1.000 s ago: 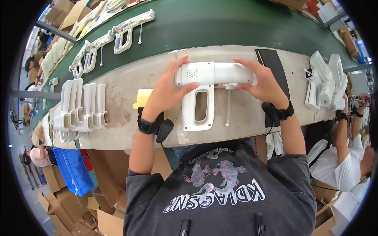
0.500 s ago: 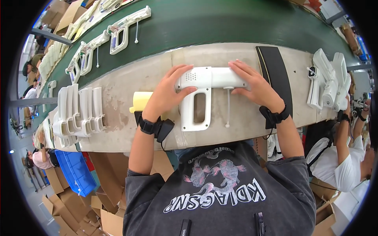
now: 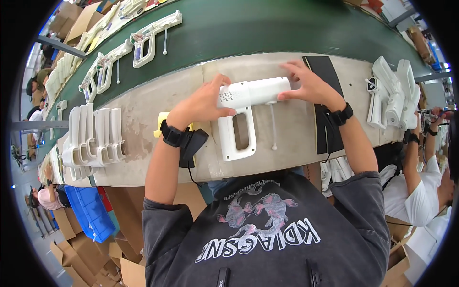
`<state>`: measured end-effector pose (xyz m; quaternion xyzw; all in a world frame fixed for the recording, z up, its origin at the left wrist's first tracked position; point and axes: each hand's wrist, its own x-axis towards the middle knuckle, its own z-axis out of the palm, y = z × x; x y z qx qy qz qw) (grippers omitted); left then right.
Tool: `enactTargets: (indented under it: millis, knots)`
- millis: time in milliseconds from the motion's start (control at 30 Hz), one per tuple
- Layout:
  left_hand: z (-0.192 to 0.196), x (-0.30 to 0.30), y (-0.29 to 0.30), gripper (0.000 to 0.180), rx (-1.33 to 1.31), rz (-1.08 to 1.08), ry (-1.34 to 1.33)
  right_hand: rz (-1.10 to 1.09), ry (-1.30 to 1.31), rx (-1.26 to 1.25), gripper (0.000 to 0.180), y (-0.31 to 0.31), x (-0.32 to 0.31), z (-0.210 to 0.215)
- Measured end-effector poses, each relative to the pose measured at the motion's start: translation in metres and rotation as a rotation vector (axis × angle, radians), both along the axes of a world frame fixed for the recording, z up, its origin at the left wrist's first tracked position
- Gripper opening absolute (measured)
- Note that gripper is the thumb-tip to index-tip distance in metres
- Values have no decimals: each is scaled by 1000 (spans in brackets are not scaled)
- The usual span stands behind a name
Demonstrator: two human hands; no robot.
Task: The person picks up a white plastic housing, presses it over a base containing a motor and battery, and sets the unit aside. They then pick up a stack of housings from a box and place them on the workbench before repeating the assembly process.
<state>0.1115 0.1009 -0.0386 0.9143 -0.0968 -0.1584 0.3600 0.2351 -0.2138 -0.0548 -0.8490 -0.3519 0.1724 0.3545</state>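
Observation:
A white gun-shaped plastic housing (image 3: 260, 92) with a looped handle lies on the worktable in front of me, slightly tilted, screw holes facing up. A thin white rod (image 3: 274, 125) with a ball end hangs from its barrel's underside. My left hand (image 3: 205, 100) grips the housing's left end, thumb below and fingers over the top edge. At the barrel's right end my right hand (image 3: 308, 86) has its fingers raised and spread, somewhat blurred; its thumb is at the barrel's lower edge.
Several white curved shells (image 3: 93, 136) stand at left, and white gun-shaped units (image 3: 394, 100) are piled at right. A black strip (image 3: 330, 71) and a yellow piece (image 3: 161, 125) lie nearby. Beyond is a green conveyor belt (image 3: 248, 31) carrying open housings (image 3: 146, 45). A co-worker (image 3: 416, 191) is at right.
My right hand's fingers have lifted off the barrel and spread. The housing has tilted slightly, its right end swinging away from me. My left hand still holds its left end.

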Motion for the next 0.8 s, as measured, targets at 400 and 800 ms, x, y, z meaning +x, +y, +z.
enactTargets:
  millis: [400,800]
  knots:
    - [38,-16,-21,76,-160,-150,-5,30,559,240,67,-36,-39,25]
    - [59,21,-104,55,-580,81,-405,-669,626,852,53,-167,-136,86]
